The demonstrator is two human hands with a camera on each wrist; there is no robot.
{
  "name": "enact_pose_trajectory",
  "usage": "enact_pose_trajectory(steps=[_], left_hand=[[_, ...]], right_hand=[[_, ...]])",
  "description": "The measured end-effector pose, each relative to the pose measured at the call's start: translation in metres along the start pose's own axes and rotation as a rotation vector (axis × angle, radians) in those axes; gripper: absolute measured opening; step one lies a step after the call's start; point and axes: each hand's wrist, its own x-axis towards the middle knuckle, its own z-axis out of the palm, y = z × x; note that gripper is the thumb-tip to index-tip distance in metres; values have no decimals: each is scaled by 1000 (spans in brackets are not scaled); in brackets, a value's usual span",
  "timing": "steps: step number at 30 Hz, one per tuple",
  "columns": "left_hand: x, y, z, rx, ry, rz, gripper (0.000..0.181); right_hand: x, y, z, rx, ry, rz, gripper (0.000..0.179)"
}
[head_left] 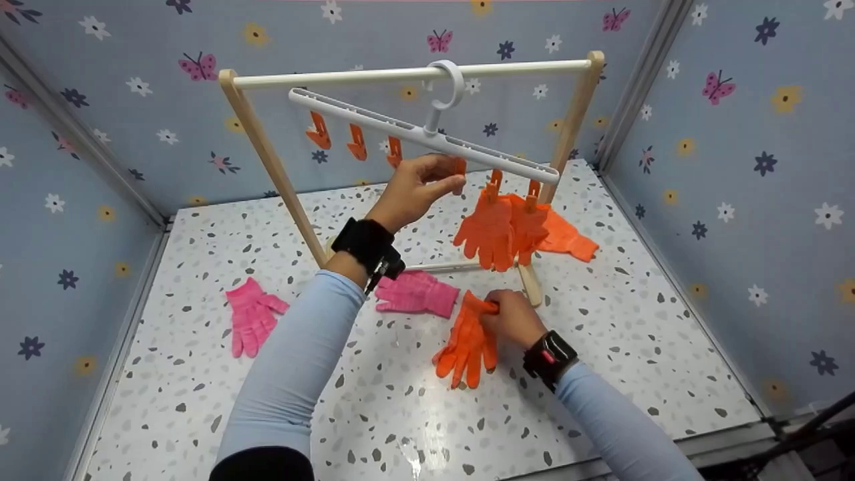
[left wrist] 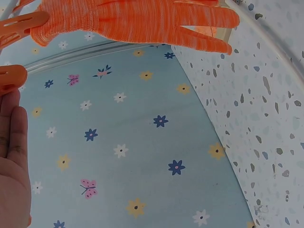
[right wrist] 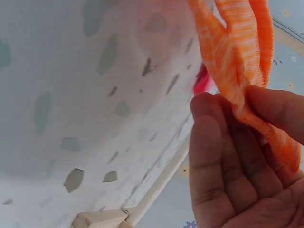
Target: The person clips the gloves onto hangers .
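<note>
My left hand (head_left: 417,190) is raised under the white hanger (head_left: 374,120), pinching an orange clip (left wrist: 12,78) that hangs from it. Lower down, my right hand (head_left: 514,317) holds an orange glove (head_left: 471,344) by its cuff, between thumb and fingers in the right wrist view, with the glove's fingers pointing down. Two orange clips (head_left: 494,187) at the hanger's right end grip orange gloves (head_left: 491,230) that dangle together. On the hanger's left half, several more orange clips (head_left: 357,141) hold nothing.
The hanger hooks over the white bar (head_left: 347,79) of a wooden-sided rack (head_left: 277,167). Two pink gloves, one at left (head_left: 250,317) and one near the middle (head_left: 417,294), lie on the speckled table (head_left: 200,401). Another orange glove (head_left: 568,237) shows behind the hanging ones. Flowered walls enclose the table.
</note>
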Motion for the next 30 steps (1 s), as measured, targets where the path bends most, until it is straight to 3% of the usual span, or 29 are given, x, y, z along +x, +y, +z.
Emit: enact_pose_trajectory(steps=[9, 30], left_hand=[[0, 0, 2, -3, 17, 1, 24], [0, 0, 4, -29, 37, -9, 23]], right_hand=[[3, -4, -8, 86, 21, -134, 3], [5, -19, -26, 225, 65, -204, 6]])
